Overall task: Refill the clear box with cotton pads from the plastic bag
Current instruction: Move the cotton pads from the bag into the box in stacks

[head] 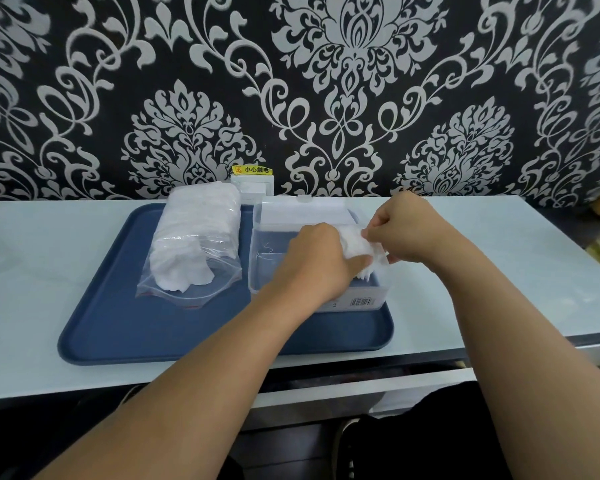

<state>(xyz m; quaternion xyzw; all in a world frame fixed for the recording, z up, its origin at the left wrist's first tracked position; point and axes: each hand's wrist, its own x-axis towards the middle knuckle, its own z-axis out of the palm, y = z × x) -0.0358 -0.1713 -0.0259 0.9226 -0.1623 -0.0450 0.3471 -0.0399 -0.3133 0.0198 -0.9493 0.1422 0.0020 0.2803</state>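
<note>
Head cam: both hands over the clear box (257, 258) on rt half of blue tray (118, 341); left hand (312, 261) & right hand (402, 230) both clamped on a wad of cotton pads (355, 247) just above box's rt end, lid up at back; plastic bag (194, 244) w/ more pads lies on tray's left, beside box; tray sits on white counter (32, 271).

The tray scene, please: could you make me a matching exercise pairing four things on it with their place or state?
Things:
1. bag
2. box
3. tray
4. pads

States:
A. blue, under everything
B. held in both hands above the box
C. lying on the tray's left side, still filled
D. lid open, on the tray's right side

Pairs: 1-C, 2-D, 3-A, 4-B
</note>
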